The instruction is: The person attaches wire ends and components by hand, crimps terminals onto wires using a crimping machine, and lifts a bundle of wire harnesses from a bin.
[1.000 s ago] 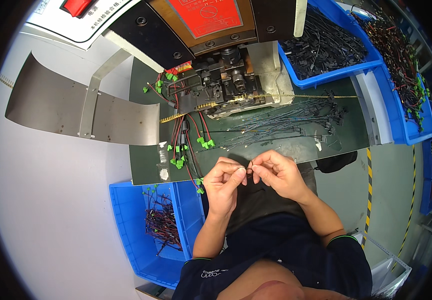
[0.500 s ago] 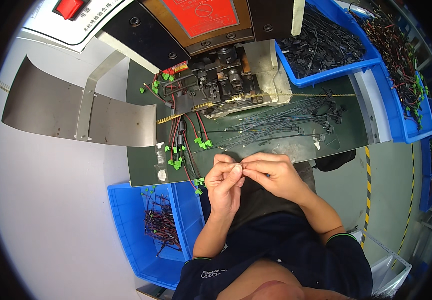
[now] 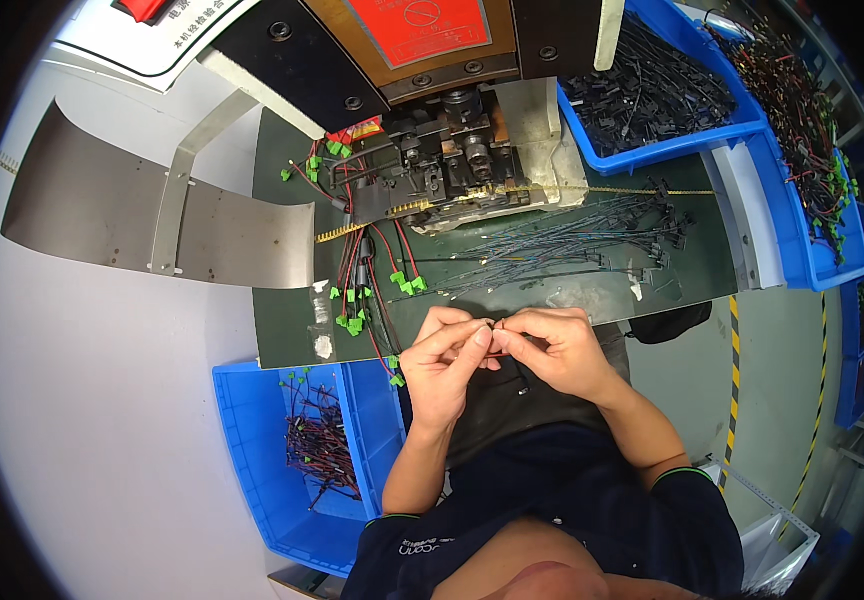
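Bare-handed in front of a press, a person pinches a thin wire, left hand and right hand each closing thumb against forefinger, almost tip to tip. The tight grip probably steadies so slight a piece for close handling. The wire lies between the two sets of fingertips, mostly covered by them (whether it is one piece or two, one cannot tell). Black cables lie fanned out at the press's front right, green-tipped leads at its front left, apparently kept apart within easy reach; a blue bin of more cables sits to its right.
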Motion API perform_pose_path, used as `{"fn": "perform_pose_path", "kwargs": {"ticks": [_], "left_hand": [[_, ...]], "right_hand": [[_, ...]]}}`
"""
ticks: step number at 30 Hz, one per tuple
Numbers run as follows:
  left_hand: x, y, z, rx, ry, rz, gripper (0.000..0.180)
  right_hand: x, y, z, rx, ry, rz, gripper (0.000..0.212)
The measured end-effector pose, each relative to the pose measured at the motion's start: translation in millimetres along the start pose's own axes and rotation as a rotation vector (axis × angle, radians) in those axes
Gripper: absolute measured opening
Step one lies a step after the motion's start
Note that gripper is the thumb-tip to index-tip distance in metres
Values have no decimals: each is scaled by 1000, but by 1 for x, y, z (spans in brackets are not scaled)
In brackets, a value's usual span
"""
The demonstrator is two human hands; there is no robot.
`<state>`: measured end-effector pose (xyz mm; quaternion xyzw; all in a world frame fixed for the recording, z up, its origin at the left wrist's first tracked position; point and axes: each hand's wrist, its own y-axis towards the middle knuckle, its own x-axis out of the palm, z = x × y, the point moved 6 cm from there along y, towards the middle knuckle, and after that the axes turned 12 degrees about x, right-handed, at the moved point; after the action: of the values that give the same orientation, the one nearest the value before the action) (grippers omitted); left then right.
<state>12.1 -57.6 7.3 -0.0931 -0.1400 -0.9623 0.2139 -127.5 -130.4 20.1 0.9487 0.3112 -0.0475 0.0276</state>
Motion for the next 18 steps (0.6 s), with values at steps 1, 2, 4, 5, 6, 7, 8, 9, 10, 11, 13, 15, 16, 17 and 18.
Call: {"fn": "perform_pose_path", "kwargs": {"ticks": [1,2,4,5,6,7,8,9,10,11,13,15,16,17,18], "left_hand": [[0,0,-1,0,0,1,11],[0,0,-1,1,-18,-4,11],[0,0,-3,0,-36,-8,11],[0,0,-4,2,-43,-9,11],[0,0,-4,5,-49,-9,11],[-1,1,-4,4,-49,-9,11],[-1,1,-4,4,-41,-10,11],[-1,1,-4,3,-32,-12,11],[-1,1,-3,3,-31,-13,11],[0,1,-3,8,-33,-18,11],[-1,1,-4,11,-35,-22,11],[-1,1,-5,6,-49,-21,11],[0,1,-5,5,-50,-21,11],[0,1,-5,-1,-54,-20,11],[0,1,-5,-8,-59,-20,10]], "right_hand": [[0,0,0,-12,1,6,11],[-1,0,0,-23,2,12,11],[-1,0,0,-23,1,10,11],[-1,0,0,-23,1,9,11],[-1,0,-1,-23,0,9,11],[-1,0,-2,-15,-3,-2,12],[0,0,-2,-7,-6,-13,12],[0,0,-2,-7,-6,-12,12],[0,-1,-3,-9,2,-9,12],[-1,-1,-3,-12,9,-6,12],[0,0,-2,-16,4,-6,12],[0,0,-2,-21,-1,-5,12],[0,0,-2,-23,5,-7,12],[-1,0,-2,-25,12,-8,12],[-1,0,-2,-25,12,-8,12]]}}
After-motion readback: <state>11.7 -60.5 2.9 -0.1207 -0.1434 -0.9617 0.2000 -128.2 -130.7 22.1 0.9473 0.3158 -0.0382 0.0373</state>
